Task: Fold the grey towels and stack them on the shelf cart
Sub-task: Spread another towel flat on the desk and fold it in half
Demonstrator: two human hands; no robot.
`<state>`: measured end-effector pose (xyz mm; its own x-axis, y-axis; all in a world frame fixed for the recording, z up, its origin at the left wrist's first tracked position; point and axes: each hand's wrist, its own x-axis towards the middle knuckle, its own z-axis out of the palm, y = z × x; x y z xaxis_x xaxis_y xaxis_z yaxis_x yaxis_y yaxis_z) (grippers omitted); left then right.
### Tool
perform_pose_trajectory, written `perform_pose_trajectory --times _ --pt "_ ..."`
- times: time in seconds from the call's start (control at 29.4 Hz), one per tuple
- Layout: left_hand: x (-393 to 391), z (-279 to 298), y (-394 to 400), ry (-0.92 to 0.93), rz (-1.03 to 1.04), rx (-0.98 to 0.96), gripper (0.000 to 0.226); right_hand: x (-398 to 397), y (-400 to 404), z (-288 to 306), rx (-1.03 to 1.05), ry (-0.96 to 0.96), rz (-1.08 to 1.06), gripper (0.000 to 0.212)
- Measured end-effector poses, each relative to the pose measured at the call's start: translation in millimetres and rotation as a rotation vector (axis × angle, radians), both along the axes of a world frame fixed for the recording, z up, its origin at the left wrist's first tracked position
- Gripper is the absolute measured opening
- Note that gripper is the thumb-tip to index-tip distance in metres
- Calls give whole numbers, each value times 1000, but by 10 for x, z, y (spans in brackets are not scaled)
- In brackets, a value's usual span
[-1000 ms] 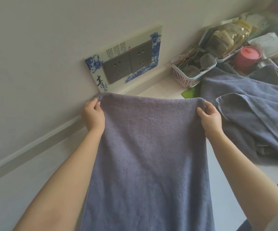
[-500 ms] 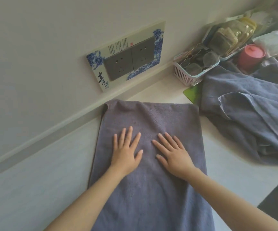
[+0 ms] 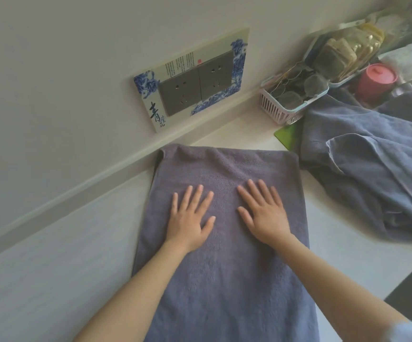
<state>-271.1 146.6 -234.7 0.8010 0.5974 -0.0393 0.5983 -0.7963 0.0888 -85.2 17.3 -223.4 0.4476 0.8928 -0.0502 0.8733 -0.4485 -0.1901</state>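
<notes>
A grey towel [image 3: 224, 166] lies flat on the white counter [image 3: 59, 262], its far edge close to the wall. My left hand [image 3: 190, 220] presses flat on the towel with fingers spread. Beside it, my right hand [image 3: 264, 213] lies flat on the same towel, fingers straight. To the right sits a rumpled heap of grey towels [image 3: 372, 174]. The shelf cart is out of view.
A wall socket plate [image 3: 195, 80] with a blue-and-white surround is just behind the towel. At the back right stand a pink basket [image 3: 276, 107], a tray of packets [image 3: 340, 53] and a pink lidded cup [image 3: 375, 80]. A green card [image 3: 287, 134] peeks from under the heap.
One second ago both hands held the towel's top corners up. The towel now lies on the counter and both hands rest flat on its middle, having slid slightly toward me.
</notes>
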Motion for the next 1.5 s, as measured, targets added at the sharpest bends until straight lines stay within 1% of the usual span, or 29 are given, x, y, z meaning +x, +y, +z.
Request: perform_pose_trajectory --times 0.07,0.14,0.2,0.24,0.34,0.37,0.41,0.44,0.48,0.58,0.65,0.68,0.71,0.75,0.85,0.88,0.92,1.02,1.09,1.16,1.26,1.33,1.43,1.5 --pt "-71 -32 160 3 155 -12 64 214 -31 12 -47 -10 -159 63" --pt "-60 1 242 14 258 -33 67 360 -50 23 -91 6 -277 69" --pt "20 86 138 -4 304 -84 71 249 -40 87 -56 5 -307 69" --pt "34 136 6 -31 260 -101 71 73 -60 115 -23 -11 -240 65" --pt "-170 152 -553 -73 -66 -88 64 -664 -400 79 58 17 136 55" --pt "-324 112 -645 -52 -92 -82 64 -806 -546 50 50 30 213 55" --pt "-501 69 -671 -33 -62 -65 64 -820 -680 32 33 42 235 56" --pt "-710 43 -707 -20 -9 -46 63 -792 -862 13 28 24 197 56" --pt "-903 -2 -639 -13 70 -31 61 -702 -938 -9 13 0 110 58" --pt "-1390 34 -518 60 280 -65 66 -463 -1227 24 -67 34 -217 65" --pt "-1451 106 -524 99 401 -133 72 -459 -1314 82 -117 71 -332 69" --pt "-1408 157 -570 94 435 -143 75 -516 -1318 121 -120 84 -346 70" --pt "-1338 189 -638 78 420 -129 76 -592 -1303 152 -100 82 -325 69" --pt "-1275 222 -755 57 363 -116 74 -717 -1307 184 -79 81 -266 66" --pt "-1311 241 -1112 62 144 -145 67 -1124 -1469 132 -76 54 17 58" --pt "-1401 211 -1175 83 128 -150 66 -1191 -1560 90 -96 54 44 57" --pt "-1514 177 -1213 88 140 -151 66 -1219 -1662 63 -116 70 9 58" --pt "-1821 145 -1197 102 295 -121 68 -1158 -1866 63 -141 52 -239 67" --pt "-1946 141 -1181 118 378 -146 70 -1179 -1957 114 -171 112 -358 72" --pt "-2062 194 -1276 95 424 -169 67 -1317 -2070 238 -140 151 -456 71" --pt "-2108 288 -1370 -47 550 -206 66 -1402 -2170 370 52 272 -591 68" --pt "-2266 328 -1486 -100 598 -245 68 -1583 -2308 396 159 384 -659 65" --pt "-2371 351 -1563 -162 655 -350 66 -1740 -2424 343 218 511 -743 64" --pt "-2396 410 -1605 -219 719 -445 63 -1870 -2485 360 292 654 -812 66"
